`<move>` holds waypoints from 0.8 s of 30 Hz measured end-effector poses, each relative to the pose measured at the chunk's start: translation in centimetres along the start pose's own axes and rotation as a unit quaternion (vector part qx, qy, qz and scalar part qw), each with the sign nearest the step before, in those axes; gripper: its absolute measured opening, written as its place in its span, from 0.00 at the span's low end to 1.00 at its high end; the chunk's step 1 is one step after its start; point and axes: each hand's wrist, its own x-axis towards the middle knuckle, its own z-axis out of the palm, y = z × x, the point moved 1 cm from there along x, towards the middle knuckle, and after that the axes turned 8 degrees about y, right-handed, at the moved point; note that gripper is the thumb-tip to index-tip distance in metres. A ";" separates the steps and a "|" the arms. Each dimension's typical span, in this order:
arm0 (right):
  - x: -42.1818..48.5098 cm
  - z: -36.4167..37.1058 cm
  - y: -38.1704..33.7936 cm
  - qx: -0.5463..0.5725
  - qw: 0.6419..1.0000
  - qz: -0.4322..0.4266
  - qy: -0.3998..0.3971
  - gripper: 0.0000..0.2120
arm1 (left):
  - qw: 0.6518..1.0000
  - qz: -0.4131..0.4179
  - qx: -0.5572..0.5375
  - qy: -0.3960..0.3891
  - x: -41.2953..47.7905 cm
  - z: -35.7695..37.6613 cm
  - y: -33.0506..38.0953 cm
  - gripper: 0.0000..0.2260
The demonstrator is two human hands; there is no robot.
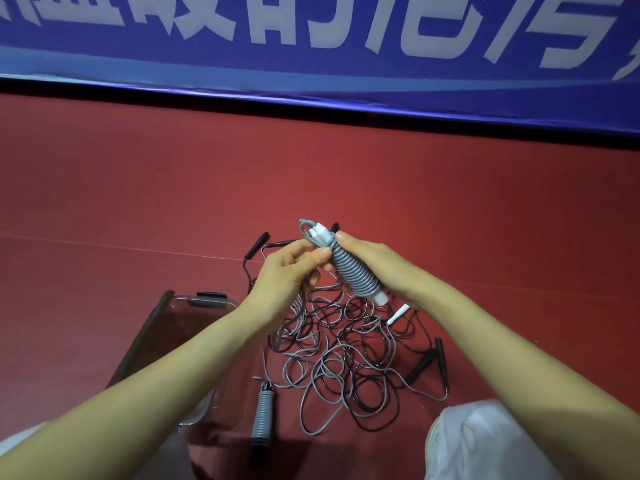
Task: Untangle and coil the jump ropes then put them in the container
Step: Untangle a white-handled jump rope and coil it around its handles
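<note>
Bare forearms (180,372), left hand (292,271) and right hand (375,268), fingers (320,253) tight round rope-wound handle (349,271).

Large white Chinese characters ran across the blue banner (346,81) (their tops were cut off by the frame), so none could be read with certainty.

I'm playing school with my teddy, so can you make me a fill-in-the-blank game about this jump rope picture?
The left hand and right hand hold a wound rope whose cord is ____.
The tangled ropes lie on a ____ floor.
The clear container sits on the person's ____ side.
Missing words: gray, red, left.
</note>
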 end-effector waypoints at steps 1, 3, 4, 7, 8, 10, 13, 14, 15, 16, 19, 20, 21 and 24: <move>0.0 0.1 0.1 0.005 1.000 -0.002 0.004 0.31 | 1.000 0.003 0.007 0.004 -0.1 0.1 0.0 0.04; -0.2 0.6 0.2 0.019 1.000 0.006 0.019 0.27 | 1.000 0.004 0.017 0.008 -0.3 0.4 -0.1 0.04; -0.3 0.8 0.2 0.023 0.999 0.010 0.036 0.26 | 1.000 0.004 0.022 0.007 -0.5 0.6 0.0 0.04; -0.2 1.3 0.5 0.048 0.995 0.002 0.092 0.25 | 0.998 0.008 0.056 0.007 -0.5 0.9 0.6 0.03; -0.1 1.2 0.5 0.045 0.993 -0.005 0.108 0.24 | 0.996 0.008 0.084 0.001 -0.3 0.7 0.9 0.04; 0.2 0.7 0.4 0.007 0.989 -0.016 0.144 0.28 | 0.987 -0.010 0.157 -0.037 0.2 0.0 1.3 0.08; 0.5 -1.0 0.5 -0.066 0.977 -0.007 0.204 0.31 | 0.967 -0.055 0.226 -0.102 0.9 -1.5 1.4 0.15; 0.5 -1.5 0.5 -0.103 0.970 -0.003 0.218 0.30 | 0.970 -0.069 0.207 -0.102 1.0 -2.0 1.6 0.16; 0.5 -1.9 0.4 -0.128 0.966 0.000 0.224 0.30 | 0.976 -0.083 0.174 -0.098 1.2 -2.4 1.7 0.17; 0.5 -2.1 0.4 -0.122 0.968 0.001 0.220 0.29 | 0.981 -0.097 0.140 -0.096 1.3 -2.8 1.9 0.18; 0.5 -1.6 0.0 -0.037 0.984 -0.006 0.173 0.29 | 0.977 -0.131 0.115 -0.122 1.4 -3.5 1.8 0.15; 0.4 -1.3 -0.3 -0.016 0.989 -0.010 0.146 0.30 | 0.975 -0.138 0.114 -0.129 1.3 -3.5 1.6 0.13; 0.2 -1.0 -0.5 0.002 0.993 -0.016 0.113 0.32 | 0.975 -0.139 0.112 -0.131 1.4 -3.6 1.3 0.12; -1.0 -0.3 -1.1 -0.004 0.999 -0.045 0.021 0.31 | 0.979 -0.119 0.112 -0.118 1.5 -3.7 1.1 0.06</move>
